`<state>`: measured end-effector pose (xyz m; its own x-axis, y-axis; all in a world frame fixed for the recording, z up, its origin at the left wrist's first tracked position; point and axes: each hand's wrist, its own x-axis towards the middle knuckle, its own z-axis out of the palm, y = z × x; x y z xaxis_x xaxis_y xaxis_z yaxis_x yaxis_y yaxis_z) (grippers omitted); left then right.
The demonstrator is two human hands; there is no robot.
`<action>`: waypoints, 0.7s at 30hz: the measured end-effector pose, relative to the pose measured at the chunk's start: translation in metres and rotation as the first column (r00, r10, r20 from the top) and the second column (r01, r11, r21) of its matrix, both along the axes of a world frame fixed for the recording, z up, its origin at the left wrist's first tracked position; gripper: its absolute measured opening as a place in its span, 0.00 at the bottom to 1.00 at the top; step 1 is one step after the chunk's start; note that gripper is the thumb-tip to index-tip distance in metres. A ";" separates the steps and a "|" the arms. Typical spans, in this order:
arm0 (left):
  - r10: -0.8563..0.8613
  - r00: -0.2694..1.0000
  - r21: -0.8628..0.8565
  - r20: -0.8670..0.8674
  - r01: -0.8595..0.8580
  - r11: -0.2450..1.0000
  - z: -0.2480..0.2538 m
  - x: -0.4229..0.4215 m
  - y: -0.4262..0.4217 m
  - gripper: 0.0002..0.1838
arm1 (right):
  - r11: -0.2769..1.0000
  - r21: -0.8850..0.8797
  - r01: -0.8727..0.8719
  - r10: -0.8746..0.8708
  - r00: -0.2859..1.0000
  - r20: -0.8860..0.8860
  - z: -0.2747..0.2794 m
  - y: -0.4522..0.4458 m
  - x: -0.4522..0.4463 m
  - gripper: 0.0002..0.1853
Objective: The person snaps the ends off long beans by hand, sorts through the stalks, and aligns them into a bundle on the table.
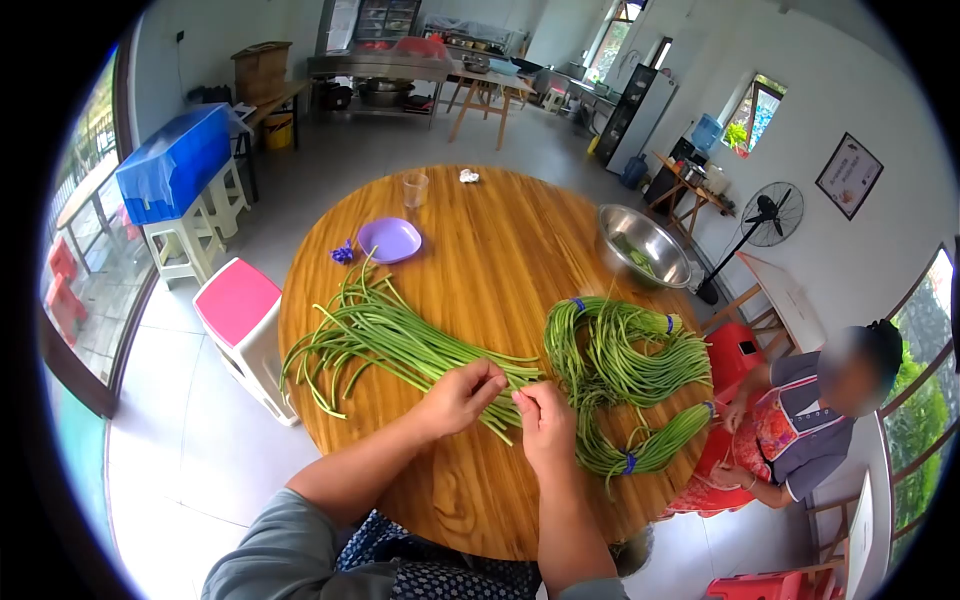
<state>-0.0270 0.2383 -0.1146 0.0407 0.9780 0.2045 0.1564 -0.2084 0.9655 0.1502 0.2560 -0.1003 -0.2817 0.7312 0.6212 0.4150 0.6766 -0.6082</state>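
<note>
My left hand (462,397) and my right hand (547,425) are close together above the round wooden table (450,510), thumbs and fingers pinched. Whatever they grip between the fingertips is too small to make out. Right beneath them lie the cut ends of a loose heap of green garlic scapes (400,335), spread toward the left. Beside my right hand, coiled bundles of garlic scapes (640,355) are tied with blue bands. A smaller tied bundle (660,440) rests nearer the table's right edge.
A purple bowl (390,240), a blue clump of bands (343,252), a clear cup (415,190) and crumpled white paper (469,176) sit farther back. A steel basin (645,245) with green bits stands at the right rim. Another person (800,410) sits at the right.
</note>
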 end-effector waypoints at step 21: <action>0.080 0.790 0.185 -0.608 0.042 0.982 -0.006 -0.001 -0.003 0.08 | 0.995 0.099 0.019 -0.050 0.945 0.322 -0.008 -0.010 -0.009 0.03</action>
